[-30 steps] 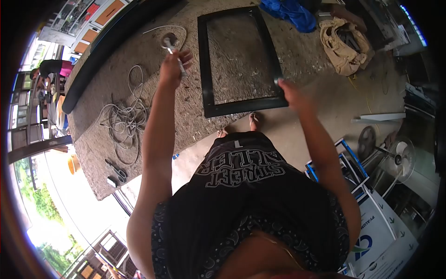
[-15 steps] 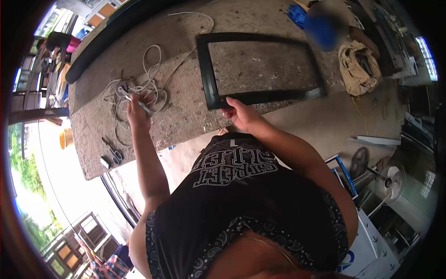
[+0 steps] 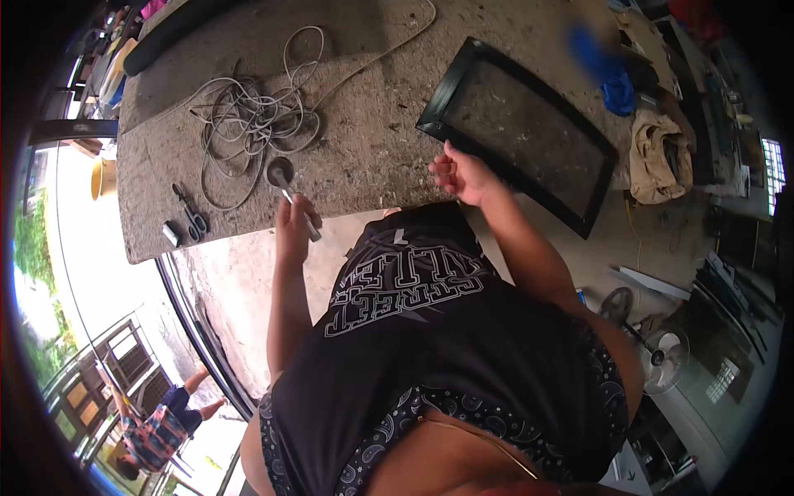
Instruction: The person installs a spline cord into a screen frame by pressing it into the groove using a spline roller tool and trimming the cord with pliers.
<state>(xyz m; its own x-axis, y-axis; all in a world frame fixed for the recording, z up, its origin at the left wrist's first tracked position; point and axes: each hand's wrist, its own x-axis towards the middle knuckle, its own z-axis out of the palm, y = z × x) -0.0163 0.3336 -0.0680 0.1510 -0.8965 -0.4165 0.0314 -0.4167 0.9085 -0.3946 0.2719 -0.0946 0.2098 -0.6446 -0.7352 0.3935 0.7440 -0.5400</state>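
My left hand (image 3: 294,227), near the front edge of the worktable, is closed around the handle of a roller tool (image 3: 287,192). Its round dark head points away from me. Beyond it lies a tangled heap of thin grey cord (image 3: 260,120). To the right, a black rectangular screen frame (image 3: 529,157) lies at a slant on the table, one corner reaching past the front edge. Its inside looks darker, like mesh. My right hand (image 3: 465,175) is just below the frame's near-left corner, thumb raised and fingers loosely curled, holding nothing I can see.
Black-handled scissors (image 3: 192,217) and a small white object (image 3: 171,233) lie at the left of the worktable (image 3: 364,149). A tan cloth bag (image 3: 660,161) and blue material (image 3: 617,93) are at the right. A fan (image 3: 664,357) stands lower right; another person (image 3: 157,426) is lower left.
The frame has turned clockwise and shifted right, and my right hand has let go of its corner. My left hand has drawn the roller tool back from the cord toward the table's front edge.
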